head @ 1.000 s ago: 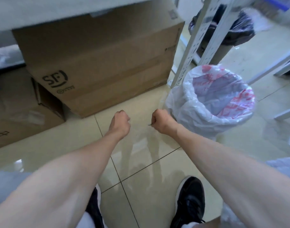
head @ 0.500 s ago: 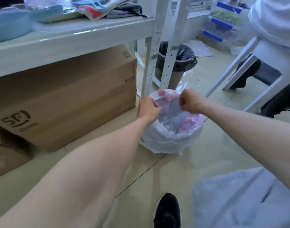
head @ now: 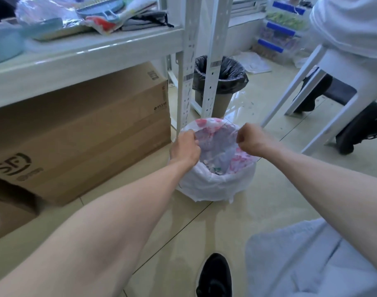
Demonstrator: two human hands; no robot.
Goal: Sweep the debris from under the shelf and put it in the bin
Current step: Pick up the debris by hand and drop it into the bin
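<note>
gripping bin liner (head: 215,185) rim: l hand (head: 184,152) & r hand (head: 250,142) grips closed on it; debris (head: 215,168) blurry.

L/R hands (head: 184,150) (head: 250,142) on bin liner (head: 215,185) rim

Bright daylight, glossy floor (head: 236,221) glare, soft motion blur, wide-angle bending at edges

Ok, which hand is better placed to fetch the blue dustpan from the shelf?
Probably the left hand: it holds the bin bag rim on the shelf side, nearer the dustpan; the right hand is farther.
</note>
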